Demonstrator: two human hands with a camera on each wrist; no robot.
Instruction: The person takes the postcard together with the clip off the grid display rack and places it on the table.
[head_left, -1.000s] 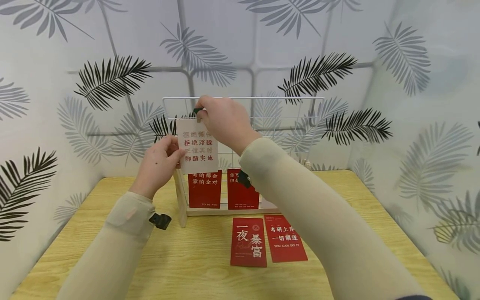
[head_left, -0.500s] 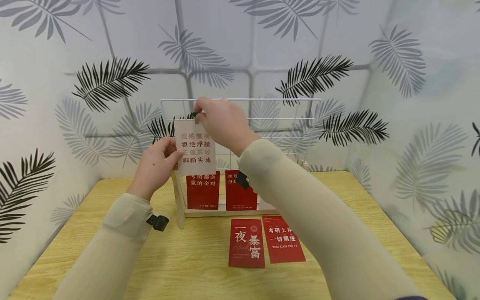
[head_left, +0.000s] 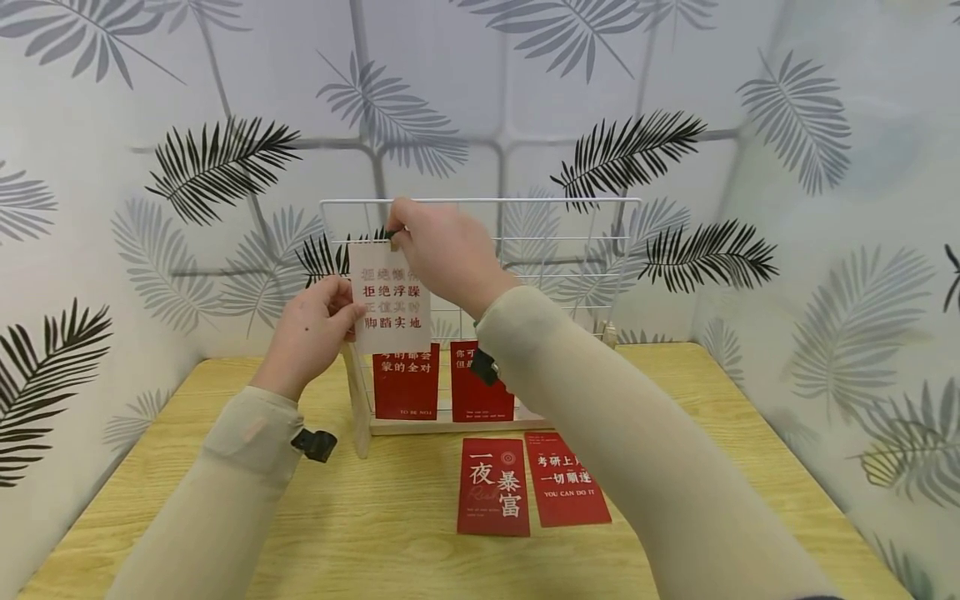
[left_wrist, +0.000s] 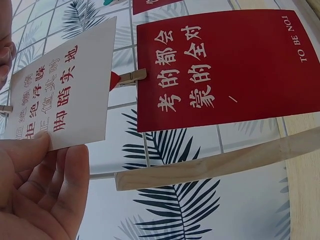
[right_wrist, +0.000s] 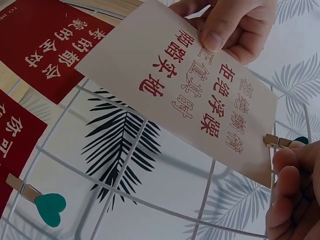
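At the upper left of the wire rack [head_left: 555, 200], your white card [head_left: 390, 302] is held in front of the bars, long axis upright, above the red card [head_left: 406, 393] clipped lower down. Your left hand [head_left: 306, 332] pinches its left edge, thumb on the printed face, so the card lies to that hand's right. Your right hand [head_left: 446, 254] is nearer the top edge and grips the wooden peg [right_wrist: 271, 140] with the green trim, whose tip overlaps that edge; from this hand, the card lies down and to the left. By my reading, the coming move turns on that top edge and the crossbar [head_left: 564, 238] level with it: peg, card and crossbar should line up, and your right hand is the better placed. I cannot tell whether the peg bites the wire as well as the card. Well below, two red cards [head_left: 493, 487] lie on the table [head_left: 360, 533], apart from both your hands
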